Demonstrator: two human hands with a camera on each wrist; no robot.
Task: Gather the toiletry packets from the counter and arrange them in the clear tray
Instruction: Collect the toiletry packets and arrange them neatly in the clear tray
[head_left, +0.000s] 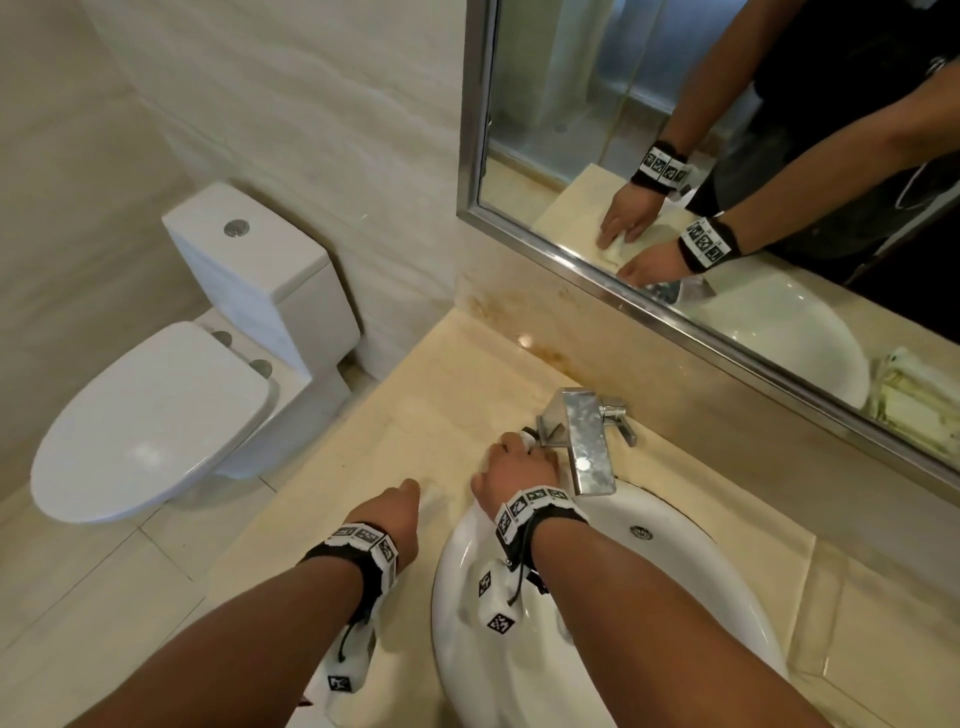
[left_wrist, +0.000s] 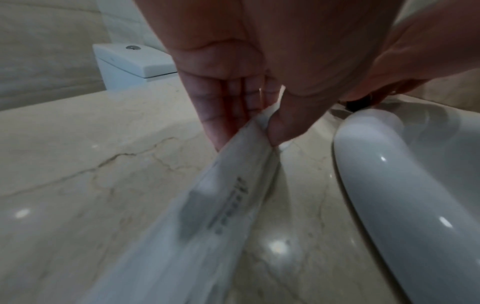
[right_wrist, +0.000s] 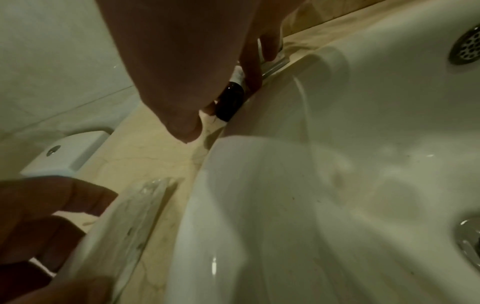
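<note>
My left hand (head_left: 402, 506) hovers over the beige counter (head_left: 431, 405), left of the sink. Its thumb and fingers pinch one end of a long white packet (left_wrist: 221, 205) with printed text, which slopes down toward the wrist camera. The same packet (right_wrist: 130, 216) shows at the lower left of the right wrist view. My right hand (head_left: 519, 460) is at the sink's back rim beside the tap, fingers curled round a small packet (right_wrist: 230, 102) with a dark item inside; its white end (head_left: 525, 439) pokes out. I see no clear tray directly.
The white sink (head_left: 452, 551) fills the lower middle, with a chrome tap (head_left: 584, 441) behind it. A toilet (head_left: 156, 415) stands lower at the left. The wall mirror (head_left: 571, 130) reflects both hands and a pile of pale packets (head_left: 909, 400) at the right.
</note>
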